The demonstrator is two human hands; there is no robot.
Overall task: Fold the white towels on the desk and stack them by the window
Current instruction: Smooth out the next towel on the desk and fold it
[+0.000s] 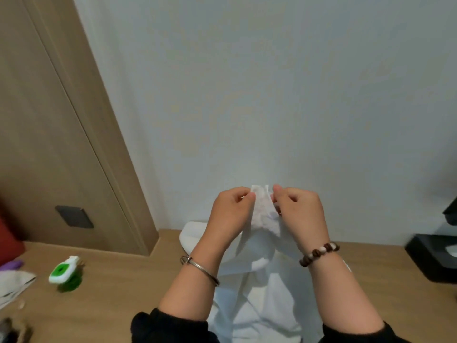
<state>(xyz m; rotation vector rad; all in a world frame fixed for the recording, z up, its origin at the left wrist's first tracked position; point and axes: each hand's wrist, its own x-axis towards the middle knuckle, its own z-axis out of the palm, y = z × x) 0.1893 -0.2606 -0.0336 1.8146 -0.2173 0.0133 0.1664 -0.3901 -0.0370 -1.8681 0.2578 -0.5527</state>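
A white towel (pixel 262 288) hangs from both of my hands above the wooden desk (pixel 118 280). My left hand (pixel 230 211) pinches its top edge on the left and my right hand (pixel 299 211) pinches it on the right, the two hands close together in front of the wall. The cloth drapes down between my forearms to the desk. More white towel (pixel 193 237) lies on the desk behind my left wrist, against the wall.
A green and white plastic object (pixel 64 273) sits on the desk at the left. A white cloth or paper (pixel 14 283) and a purple item (pixel 12 264) lie at the far left. A black box (pixel 435 258) stands at the right edge.
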